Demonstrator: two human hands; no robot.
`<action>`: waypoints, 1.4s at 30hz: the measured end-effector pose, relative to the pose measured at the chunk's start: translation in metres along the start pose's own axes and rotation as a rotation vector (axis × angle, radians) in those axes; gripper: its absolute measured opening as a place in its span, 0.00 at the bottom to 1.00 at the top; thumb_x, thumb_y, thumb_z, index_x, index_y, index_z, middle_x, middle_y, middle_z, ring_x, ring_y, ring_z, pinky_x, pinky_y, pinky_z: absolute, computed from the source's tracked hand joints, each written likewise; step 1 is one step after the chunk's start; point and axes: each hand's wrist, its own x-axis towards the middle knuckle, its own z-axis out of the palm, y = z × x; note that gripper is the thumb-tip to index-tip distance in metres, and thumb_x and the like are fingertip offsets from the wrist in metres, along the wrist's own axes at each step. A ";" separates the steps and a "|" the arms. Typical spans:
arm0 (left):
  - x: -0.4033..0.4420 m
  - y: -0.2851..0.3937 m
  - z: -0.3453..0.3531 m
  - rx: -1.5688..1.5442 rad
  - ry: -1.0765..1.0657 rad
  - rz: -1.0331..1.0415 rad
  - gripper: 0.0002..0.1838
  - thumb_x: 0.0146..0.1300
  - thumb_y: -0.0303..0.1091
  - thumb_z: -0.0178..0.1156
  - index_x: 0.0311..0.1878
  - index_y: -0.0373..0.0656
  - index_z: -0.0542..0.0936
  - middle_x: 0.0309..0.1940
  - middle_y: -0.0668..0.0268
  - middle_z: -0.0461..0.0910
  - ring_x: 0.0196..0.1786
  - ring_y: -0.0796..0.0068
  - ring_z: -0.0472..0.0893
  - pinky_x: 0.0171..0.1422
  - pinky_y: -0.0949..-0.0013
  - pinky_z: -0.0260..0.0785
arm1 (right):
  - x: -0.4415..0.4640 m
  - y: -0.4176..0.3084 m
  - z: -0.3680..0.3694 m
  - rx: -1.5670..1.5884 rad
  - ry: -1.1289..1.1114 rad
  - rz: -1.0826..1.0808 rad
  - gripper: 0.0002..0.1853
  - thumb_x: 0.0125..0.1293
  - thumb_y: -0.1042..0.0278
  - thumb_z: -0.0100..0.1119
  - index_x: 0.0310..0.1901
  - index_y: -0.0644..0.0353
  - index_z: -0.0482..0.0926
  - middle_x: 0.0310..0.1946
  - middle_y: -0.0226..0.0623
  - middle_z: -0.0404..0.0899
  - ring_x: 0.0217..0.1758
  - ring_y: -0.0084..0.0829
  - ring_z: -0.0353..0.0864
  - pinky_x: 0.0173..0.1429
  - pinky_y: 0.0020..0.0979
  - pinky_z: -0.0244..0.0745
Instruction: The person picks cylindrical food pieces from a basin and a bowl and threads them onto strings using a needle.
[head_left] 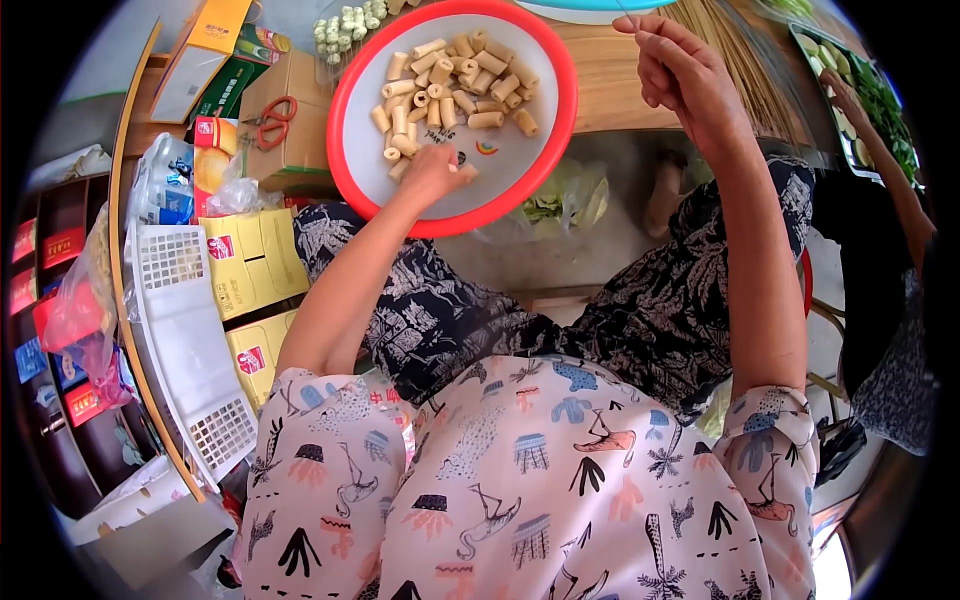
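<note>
A white basin with a wide red rim (560, 90) holds many short tan rolls (440, 75) with hollow middles, heaped toward its far side. My left hand (436, 176) reaches into the near part of the basin, fingers bent together around a tan roll (466, 173). Over the table, right of the basin, my right hand (685, 75) is raised with thumb and forefinger pinched on a thin stick (624, 10), only partly visible. Long thin sticks (735, 60) lie in a bundle on the wooden table (610, 85), beyond my right hand.
Red-handled scissors (270, 122) rest against a cardboard box (305, 125) at left. Nearby are yellow boxes (250, 270) and a white plastic rack (185, 310). A co-worker's hand (845, 95) touches a tray of greens and sliced vegetables (885, 115) at right.
</note>
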 end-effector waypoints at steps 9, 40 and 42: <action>0.012 0.039 0.005 -0.184 0.098 0.188 0.22 0.48 0.39 0.72 0.46 0.42 0.80 0.46 0.49 0.75 0.53 0.53 0.76 0.57 0.60 0.69 | 0.002 -0.001 0.003 -0.008 0.015 0.042 0.14 0.73 0.66 0.47 0.53 0.63 0.74 0.19 0.20 0.57 0.18 0.13 0.53 0.26 0.18 0.55; 0.182 0.126 -0.153 -1.905 -0.102 -0.005 0.23 0.68 0.60 0.48 0.35 0.48 0.73 0.27 0.68 0.72 0.28 0.72 0.71 0.27 0.74 0.66 | -0.003 -0.020 -0.009 0.132 0.140 0.079 0.12 0.71 0.66 0.49 0.50 0.62 0.75 0.17 0.21 0.60 0.17 0.14 0.57 0.22 0.19 0.53; 0.203 0.145 -0.165 -1.804 0.000 -0.041 0.23 0.69 0.60 0.46 0.31 0.50 0.69 0.18 0.72 0.65 0.20 0.77 0.64 0.20 0.75 0.55 | -0.005 -0.023 -0.012 0.159 0.150 0.087 0.12 0.70 0.66 0.50 0.50 0.63 0.74 0.17 0.20 0.60 0.18 0.14 0.57 0.22 0.19 0.52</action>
